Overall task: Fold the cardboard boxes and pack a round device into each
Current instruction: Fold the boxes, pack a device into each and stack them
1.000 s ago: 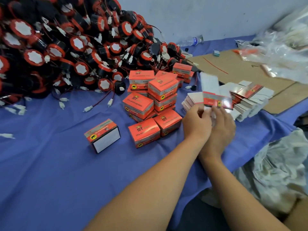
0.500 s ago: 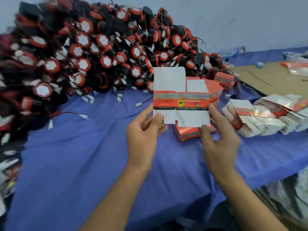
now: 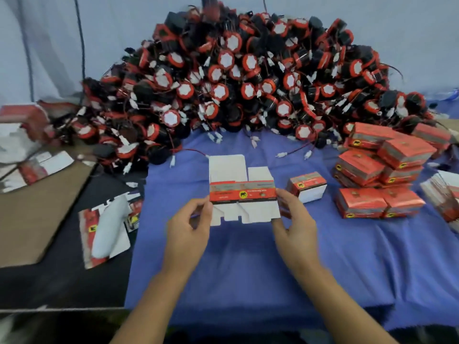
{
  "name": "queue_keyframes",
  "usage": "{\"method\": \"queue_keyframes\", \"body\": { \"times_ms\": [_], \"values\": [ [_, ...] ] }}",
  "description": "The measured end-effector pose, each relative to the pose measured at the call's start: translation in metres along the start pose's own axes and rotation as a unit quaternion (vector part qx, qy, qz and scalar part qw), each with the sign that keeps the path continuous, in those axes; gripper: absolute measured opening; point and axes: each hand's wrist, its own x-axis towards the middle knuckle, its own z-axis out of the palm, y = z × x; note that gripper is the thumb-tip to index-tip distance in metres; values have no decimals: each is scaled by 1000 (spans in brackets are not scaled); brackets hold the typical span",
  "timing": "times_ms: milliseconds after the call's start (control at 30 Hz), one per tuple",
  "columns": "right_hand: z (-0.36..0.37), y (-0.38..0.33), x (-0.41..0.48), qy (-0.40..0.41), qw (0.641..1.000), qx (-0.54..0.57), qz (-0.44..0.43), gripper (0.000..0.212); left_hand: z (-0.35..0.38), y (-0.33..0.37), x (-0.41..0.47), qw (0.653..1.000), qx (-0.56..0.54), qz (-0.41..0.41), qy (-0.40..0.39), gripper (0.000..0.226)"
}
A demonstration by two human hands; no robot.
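Note:
I hold a flat, unfolded cardboard box point(image 3: 242, 192) upright above the blue cloth, white flaps above and below an orange printed band. My left hand point(image 3: 191, 227) pinches its left edge and my right hand point(image 3: 293, 219) pinches its right edge. Behind it rises a big heap of round black-and-orange devices point(image 3: 238, 80) with white labels and loose wires. One folded box point(image 3: 307, 186) stands on the cloth just right of my right hand, one white side facing me. A stack of closed orange boxes point(image 3: 380, 170) sits further right.
A pile of flat box blanks point(image 3: 444, 194) shows at the right edge. More flattened blanks point(image 3: 106, 229) and brown cardboard point(image 3: 37, 214) lie on the dark surface to the left. The blue cloth point(image 3: 248, 264) spreads in front of me, and a grey wall point(image 3: 111, 33) stands behind the heap.
Both hands brought the flat box from the blank pile at the right to the middle in front of me. The view has swung left, so the heap is now centred.

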Motion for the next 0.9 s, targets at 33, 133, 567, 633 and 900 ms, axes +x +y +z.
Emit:
{"method": "queue_keyframes", "body": {
  "times_ms": [33, 133, 567, 633, 900],
  "values": [
    [2, 4, 0, -20, 999, -31, 10, 43, 1, -6, -3, 1000, 14, 0, -5, 26],
    [6, 9, 4, -64, 992, -104, 31, 34, 5, -19, -9, 999, 46, 10, -23, 18],
    [1, 2, 4, -78, 997, -2, 4, 59, 5, -22, -7, 988, 139, 32, -67, 19],
    [1, 2, 4, -76, 997, 1, -1, 61, 5, -23, -7, 987, 139, 39, -64, 19],
    [7, 11, -1, -158, 981, -102, -38, 72, 7, -29, -5, 989, 105, 49, -96, 38]
  ]
}}
